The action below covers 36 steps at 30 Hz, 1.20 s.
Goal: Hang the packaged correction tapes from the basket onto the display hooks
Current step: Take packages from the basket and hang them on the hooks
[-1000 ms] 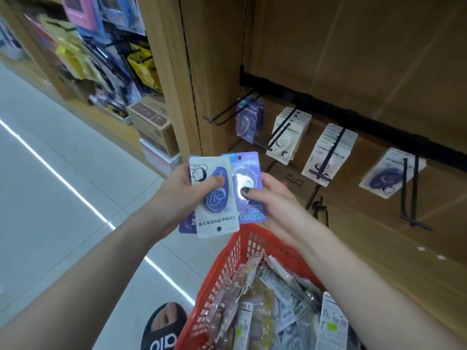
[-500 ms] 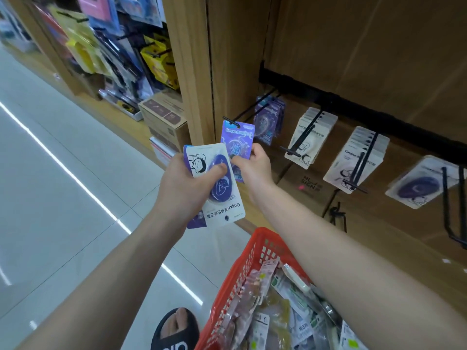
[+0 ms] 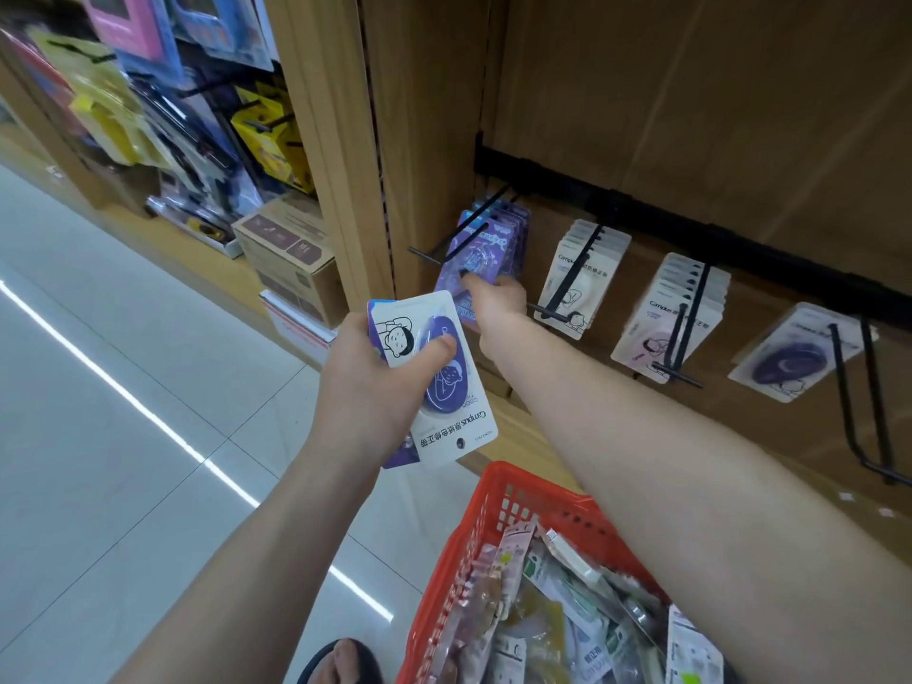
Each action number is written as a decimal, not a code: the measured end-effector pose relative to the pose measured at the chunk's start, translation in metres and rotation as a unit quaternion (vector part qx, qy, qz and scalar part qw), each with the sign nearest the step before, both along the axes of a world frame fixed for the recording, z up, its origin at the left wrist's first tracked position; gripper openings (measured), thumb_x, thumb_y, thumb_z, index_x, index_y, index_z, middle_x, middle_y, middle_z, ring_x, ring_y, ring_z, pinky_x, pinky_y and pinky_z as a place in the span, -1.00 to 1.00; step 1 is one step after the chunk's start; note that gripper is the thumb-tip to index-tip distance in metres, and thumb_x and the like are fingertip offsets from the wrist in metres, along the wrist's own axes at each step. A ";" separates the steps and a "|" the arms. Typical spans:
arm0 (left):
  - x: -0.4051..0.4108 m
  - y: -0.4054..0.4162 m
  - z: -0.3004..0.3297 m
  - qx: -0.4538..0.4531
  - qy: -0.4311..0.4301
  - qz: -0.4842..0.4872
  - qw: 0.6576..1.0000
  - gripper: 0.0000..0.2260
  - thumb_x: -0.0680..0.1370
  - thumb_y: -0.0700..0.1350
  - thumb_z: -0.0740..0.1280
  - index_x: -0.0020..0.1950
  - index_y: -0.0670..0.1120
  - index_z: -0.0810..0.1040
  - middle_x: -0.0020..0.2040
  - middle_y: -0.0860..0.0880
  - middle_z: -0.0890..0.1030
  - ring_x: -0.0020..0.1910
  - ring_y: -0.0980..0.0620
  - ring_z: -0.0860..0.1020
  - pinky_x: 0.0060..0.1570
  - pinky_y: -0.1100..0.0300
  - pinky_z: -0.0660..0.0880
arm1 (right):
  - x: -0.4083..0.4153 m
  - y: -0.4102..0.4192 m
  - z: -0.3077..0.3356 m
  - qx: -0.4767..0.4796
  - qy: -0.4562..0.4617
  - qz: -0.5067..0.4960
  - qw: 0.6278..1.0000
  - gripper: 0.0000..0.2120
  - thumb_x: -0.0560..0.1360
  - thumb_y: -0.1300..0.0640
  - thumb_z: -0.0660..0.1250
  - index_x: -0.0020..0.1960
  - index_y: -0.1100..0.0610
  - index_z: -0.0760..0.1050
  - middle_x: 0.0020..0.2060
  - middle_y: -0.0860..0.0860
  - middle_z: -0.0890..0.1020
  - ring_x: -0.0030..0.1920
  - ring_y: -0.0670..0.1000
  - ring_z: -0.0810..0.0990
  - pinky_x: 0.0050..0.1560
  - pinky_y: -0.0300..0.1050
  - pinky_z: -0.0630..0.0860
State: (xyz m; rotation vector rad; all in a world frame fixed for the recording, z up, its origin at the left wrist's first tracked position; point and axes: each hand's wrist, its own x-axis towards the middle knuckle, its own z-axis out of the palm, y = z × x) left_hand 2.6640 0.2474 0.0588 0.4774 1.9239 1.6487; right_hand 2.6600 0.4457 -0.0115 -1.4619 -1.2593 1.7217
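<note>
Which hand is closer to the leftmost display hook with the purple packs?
Right. The right hand is at the leftmost hook, pinching a purple pack on it. The left hand is lower and nearer the camera, gripping white-fronted packs.

Head-worn camera looks forward and down, close over the display hooks (image 3: 567, 283).

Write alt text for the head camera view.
The right hand slides a purple pack onto the leftmost hook. The left hand grips more packs above a red basket.
</note>
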 end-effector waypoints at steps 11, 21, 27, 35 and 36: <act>0.006 0.009 0.002 -0.002 0.015 -0.039 0.999 -0.70 0.51 0.03 0.57 0.05 0.15 0.46 -0.18 0.33 0.67 -0.24 0.28 0.69 -0.48 0.35 0.52 | 0.029 -0.015 0.002 -0.054 -0.082 0.078 0.992 -0.37 0.52 -0.11 0.46 0.46 0.19 0.42 0.29 0.17 0.62 0.24 0.25 0.64 0.34 0.15 0.56; 0.039 0.024 0.004 -0.009 0.041 -0.122 0.992 -0.70 0.50 -0.04 0.57 0.13 0.05 0.53 -0.07 0.18 0.73 -0.11 0.11 0.74 -0.47 0.26 0.53 | 0.183 -0.088 0.048 -0.132 0.214 0.176 0.952 -0.52 0.69 -0.16 0.20 0.40 0.16 0.55 0.21 0.17 0.71 0.12 0.14 0.69 0.14 0.07 0.59; 0.070 0.028 0.001 -0.013 0.014 -0.159 0.987 -0.55 0.39 0.03 0.63 0.17 0.00 0.52 0.00 0.03 0.75 -0.07 -0.03 0.76 -0.13 -0.18 0.70 | 0.231 -0.099 0.058 -0.007 0.110 0.198 0.974 -0.62 0.54 0.33 0.45 0.31 0.10 0.54 0.18 0.18 0.70 0.13 0.15 0.73 -0.07 -0.08 0.64; 0.093 0.037 -0.007 0.022 -0.041 -0.197 0.979 -0.75 0.59 -0.05 0.49 0.23 -0.02 0.54 0.11 0.00 0.75 0.07 -0.01 0.74 0.05 -0.01 0.69 | 0.278 -0.094 0.063 0.003 0.078 0.190 0.979 -0.73 0.59 0.23 0.43 0.27 0.06 0.57 0.10 0.14 0.74 0.05 0.13 0.76 -0.03 0.02 0.72; 0.094 0.038 -0.008 0.022 -0.044 -0.192 0.980 -0.74 0.59 -0.10 0.48 0.25 -0.02 0.54 0.12 -0.01 0.74 0.10 -0.03 0.73 0.14 -0.10 0.66 | 0.283 -0.092 0.065 0.016 0.064 0.190 0.979 -0.72 0.58 0.24 0.43 0.27 0.05 0.58 0.11 0.13 0.74 0.05 0.10 0.76 -0.02 0.02 0.71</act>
